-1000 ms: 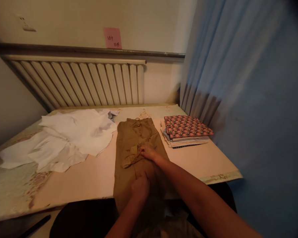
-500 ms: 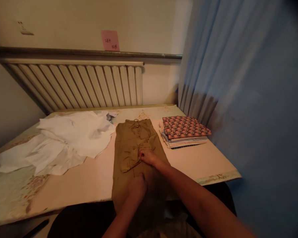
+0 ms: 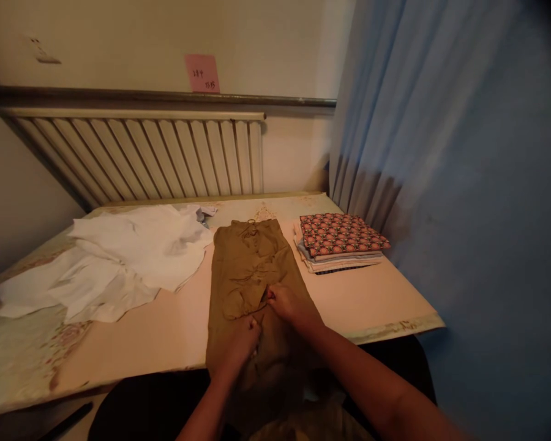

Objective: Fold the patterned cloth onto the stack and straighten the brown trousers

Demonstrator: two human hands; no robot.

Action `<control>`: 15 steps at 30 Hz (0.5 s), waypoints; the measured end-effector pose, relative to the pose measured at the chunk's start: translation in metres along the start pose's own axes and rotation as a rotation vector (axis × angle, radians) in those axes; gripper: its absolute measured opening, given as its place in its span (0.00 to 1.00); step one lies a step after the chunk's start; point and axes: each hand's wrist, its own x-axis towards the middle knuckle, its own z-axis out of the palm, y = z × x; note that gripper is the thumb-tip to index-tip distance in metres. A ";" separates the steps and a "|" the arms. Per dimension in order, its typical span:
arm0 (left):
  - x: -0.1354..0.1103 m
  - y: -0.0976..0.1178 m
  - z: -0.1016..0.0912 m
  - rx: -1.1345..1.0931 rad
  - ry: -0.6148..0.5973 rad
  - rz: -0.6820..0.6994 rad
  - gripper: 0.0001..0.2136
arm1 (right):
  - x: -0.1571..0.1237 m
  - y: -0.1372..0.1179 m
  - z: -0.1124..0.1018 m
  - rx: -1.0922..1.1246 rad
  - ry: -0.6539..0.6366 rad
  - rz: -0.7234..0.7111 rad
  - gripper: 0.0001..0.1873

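A pair of brown drawstring trousers (image 3: 257,254) lies lengthwise before me, its tied cord at the far end and its near part hanging over the table's front edge. A bunched, gathered piece of the same brown cloth rests on top of it. My right hand (image 3: 290,304) is closed, pinching that gathered cloth at its right side. Closer to me and to the left, my left hand (image 3: 244,340) is also closed, with its fingers curled against the brown cloth. The exact fold under its fingers is hidden.
White clothes (image 3: 133,251) lie spread on the left of the table (image 3: 147,343). On the right is a stack of folded cloth, topped by a red patterned piece (image 3: 342,234). A radiator (image 3: 156,156) stands behind; a blue curtain (image 3: 463,184) hangs along the right.
My right hand has shifted slightly right and towards me, drawing the gathered cloth along. My left hand has moved a little left, and its fingers now show closed.
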 end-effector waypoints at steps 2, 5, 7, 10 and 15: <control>0.002 -0.004 0.002 -0.101 -0.012 -0.024 0.10 | -0.015 -0.005 -0.001 -0.033 0.010 0.036 0.04; 0.006 -0.007 0.006 -0.222 -0.025 -0.049 0.09 | -0.038 -0.014 0.001 -0.077 0.005 0.076 0.04; 0.005 -0.006 0.005 -0.241 -0.022 -0.053 0.09 | -0.051 -0.021 0.005 -0.099 0.010 0.094 0.04; 0.000 -0.002 -0.001 -0.250 -0.019 -0.044 0.09 | -0.065 -0.029 0.012 -0.136 0.015 0.106 0.06; -0.004 0.002 -0.004 -0.273 -0.001 -0.056 0.09 | -0.074 -0.034 0.019 -0.205 0.034 0.102 0.09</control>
